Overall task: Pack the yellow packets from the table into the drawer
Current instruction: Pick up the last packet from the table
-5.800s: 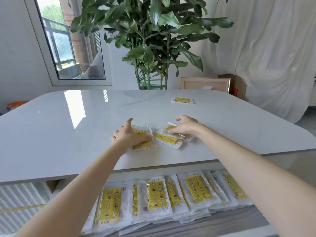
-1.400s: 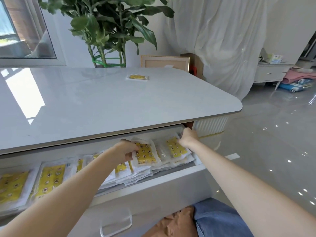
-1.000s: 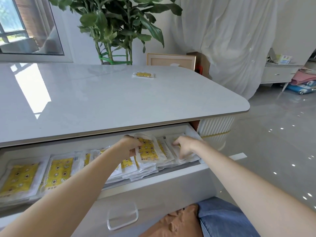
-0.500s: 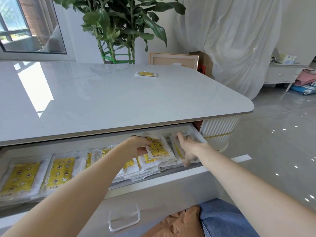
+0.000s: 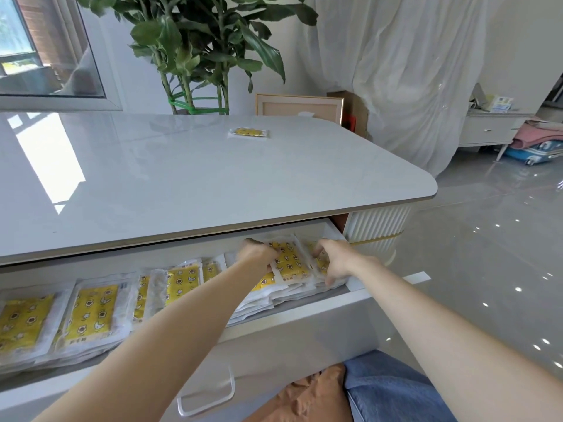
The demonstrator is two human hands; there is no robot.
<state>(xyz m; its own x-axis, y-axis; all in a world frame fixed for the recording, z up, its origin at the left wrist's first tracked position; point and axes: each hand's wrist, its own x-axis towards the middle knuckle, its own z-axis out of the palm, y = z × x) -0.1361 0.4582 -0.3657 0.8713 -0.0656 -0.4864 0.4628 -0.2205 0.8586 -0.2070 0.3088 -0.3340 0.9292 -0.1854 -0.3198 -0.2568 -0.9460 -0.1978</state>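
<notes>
We hold both packets low at the right end of the drawer point(image 5: 304, 327), probably to seat them against the rows already packed. Our left hand point(image 5: 255, 254) curls round the 9 o'clock edge of one yellow packet point(image 5: 288, 261). Our right hand point(image 5: 333, 261) pinches the neighbouring packet point(image 5: 320, 265) at its 3 o'clock, and a last packet point(image 5: 248, 133) lies on the table point(image 5: 182, 178) at 12 o'clock, well apart.

Home living room, houseplant point(image 5: 195, 41), curtain point(image 5: 396, 71)

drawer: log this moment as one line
left hand holds yellow packet at drawer right end | right hand on next packet | lone packet on table
</notes>
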